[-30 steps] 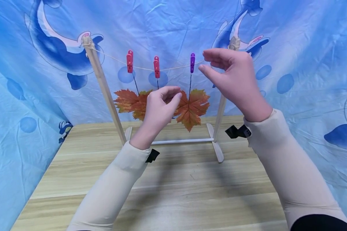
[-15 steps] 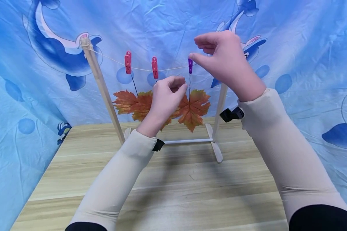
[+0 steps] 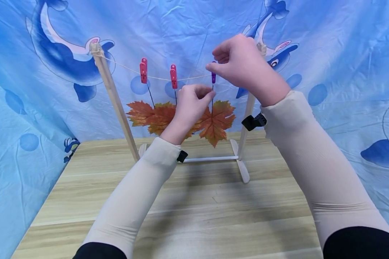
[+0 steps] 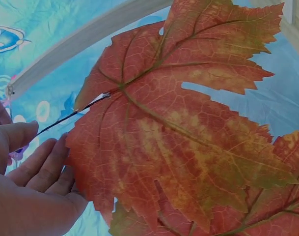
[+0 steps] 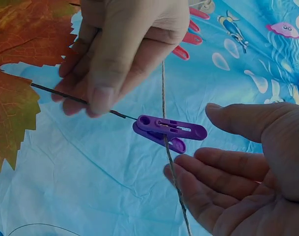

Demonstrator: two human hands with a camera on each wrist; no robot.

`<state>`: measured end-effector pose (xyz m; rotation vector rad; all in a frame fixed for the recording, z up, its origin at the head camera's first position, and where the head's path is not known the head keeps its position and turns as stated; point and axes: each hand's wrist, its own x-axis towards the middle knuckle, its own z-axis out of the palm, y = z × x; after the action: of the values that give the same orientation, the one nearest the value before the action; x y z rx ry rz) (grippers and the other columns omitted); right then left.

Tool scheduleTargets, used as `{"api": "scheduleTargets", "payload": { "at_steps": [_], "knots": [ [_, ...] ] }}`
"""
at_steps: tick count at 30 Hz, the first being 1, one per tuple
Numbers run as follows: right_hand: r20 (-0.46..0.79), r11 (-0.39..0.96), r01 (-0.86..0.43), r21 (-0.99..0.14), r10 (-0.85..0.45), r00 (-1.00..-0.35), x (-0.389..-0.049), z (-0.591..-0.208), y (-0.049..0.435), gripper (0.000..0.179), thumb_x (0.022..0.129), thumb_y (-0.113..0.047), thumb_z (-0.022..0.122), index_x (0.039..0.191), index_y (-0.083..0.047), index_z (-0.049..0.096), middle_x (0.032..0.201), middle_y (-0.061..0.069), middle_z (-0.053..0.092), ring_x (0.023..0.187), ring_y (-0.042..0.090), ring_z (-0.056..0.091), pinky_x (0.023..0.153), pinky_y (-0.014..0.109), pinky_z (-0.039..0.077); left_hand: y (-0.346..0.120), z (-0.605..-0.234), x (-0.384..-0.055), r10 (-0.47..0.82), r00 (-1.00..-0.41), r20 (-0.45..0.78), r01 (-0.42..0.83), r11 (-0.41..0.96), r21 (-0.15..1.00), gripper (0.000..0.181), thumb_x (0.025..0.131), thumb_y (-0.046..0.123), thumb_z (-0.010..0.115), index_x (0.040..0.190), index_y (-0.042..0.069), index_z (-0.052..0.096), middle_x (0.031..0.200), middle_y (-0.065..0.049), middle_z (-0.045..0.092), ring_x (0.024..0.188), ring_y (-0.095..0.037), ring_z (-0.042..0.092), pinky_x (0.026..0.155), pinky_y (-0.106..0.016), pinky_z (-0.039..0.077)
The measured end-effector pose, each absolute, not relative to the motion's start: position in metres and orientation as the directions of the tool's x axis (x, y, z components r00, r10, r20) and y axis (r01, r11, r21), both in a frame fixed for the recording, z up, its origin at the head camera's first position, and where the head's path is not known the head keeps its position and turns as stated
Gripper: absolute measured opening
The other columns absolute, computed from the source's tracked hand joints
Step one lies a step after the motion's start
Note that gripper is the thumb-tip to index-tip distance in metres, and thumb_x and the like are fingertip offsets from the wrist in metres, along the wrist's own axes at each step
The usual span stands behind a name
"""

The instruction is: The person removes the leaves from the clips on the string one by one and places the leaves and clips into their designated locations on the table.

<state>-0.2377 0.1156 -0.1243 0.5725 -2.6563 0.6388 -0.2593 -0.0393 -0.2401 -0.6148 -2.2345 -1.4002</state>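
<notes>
A purple clothespin (image 5: pixel 171 129) sits on a thin string (image 5: pixel 176 184), gripping the dark stem (image 5: pixel 56 91) of an orange-red maple leaf (image 3: pixel 216 126). My left hand (image 3: pixel 192 102) is at this stem just under the clothespin, thumb on one side and fingers on the other; the left wrist view shows a gap between them. My right hand (image 3: pixel 243 63) is around the clothespin's handle end. Its thumb and fingers are spread to either side of the handles, apart from them in the right wrist view. The leaf fills much of the left wrist view (image 4: pixel 154 113).
Two red clothespins (image 3: pixel 143 71) hang further left on the string, holding more leaves (image 3: pixel 146 111) by their stems. Wooden posts (image 3: pixel 111 93) carry the string, joined low by a white bar (image 3: pixel 210 158). The frame stands on a wood-grain table (image 3: pixel 197 216) before a blue dolphin curtain (image 3: pixel 188 28).
My left hand has moved up and right to the leaf's stem. My right hand has moved left, from beside the purple clothespin to around its upper end. The view has shifted slightly.
</notes>
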Motion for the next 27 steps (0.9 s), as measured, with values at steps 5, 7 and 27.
{"api": "scheduleTargets", "payload": {
  "at_steps": [5, 7, 27],
  "knots": [
    [0.343, 0.835, -0.406, -0.372, -0.282, -0.896, -0.2363, -0.1234, 0.1128, 0.047, 0.098, -0.034, 0.069, 0.136, -0.006, 0.066, 0.122, 0.011, 0.07, 0.112, 0.023, 0.064, 0.093, 0.038, 0.053, -0.0378, -0.2417, -0.2621, 0.167, -0.811, 0.561, 0.571, 0.438, 0.694, 0.019, 0.097, 0.021, 0.073, 0.105, 0.007, 0.081, 0.092, -0.002, 0.076, 0.082, -0.01, 0.065, 0.074, -0.024, 0.053],
    [0.315, 0.841, -0.386, -0.379, -0.275, -0.908, -0.2358, -0.123, 0.1127, 0.046, 0.099, -0.033, 0.069, 0.135, -0.005, 0.067, 0.121, 0.011, 0.07, 0.112, 0.024, 0.064, 0.092, 0.039, 0.053, -0.0369, -0.2416, -0.2616, 0.176, -0.807, 0.564, 0.575, 0.452, 0.682, 0.017, 0.097, 0.021, 0.073, 0.103, 0.007, 0.082, 0.089, -0.001, 0.076, 0.079, -0.01, 0.064, 0.07, -0.025, 0.051],
    [0.35, 0.813, -0.379, -0.442, -0.233, -0.907, -0.2397, -0.1245, 0.12, 0.032, 0.099, -0.034, 0.069, 0.12, -0.012, 0.078, 0.109, 0.004, 0.073, 0.1, 0.018, 0.062, 0.083, 0.035, 0.055, -0.0359, -0.2387, -0.2601, 0.185, -0.822, 0.538, 0.55, 0.498, 0.67, 0.018, 0.098, 0.023, 0.071, 0.101, 0.009, 0.082, 0.084, -0.001, 0.074, 0.068, -0.014, 0.058, 0.061, -0.029, 0.048]
  ]
}}
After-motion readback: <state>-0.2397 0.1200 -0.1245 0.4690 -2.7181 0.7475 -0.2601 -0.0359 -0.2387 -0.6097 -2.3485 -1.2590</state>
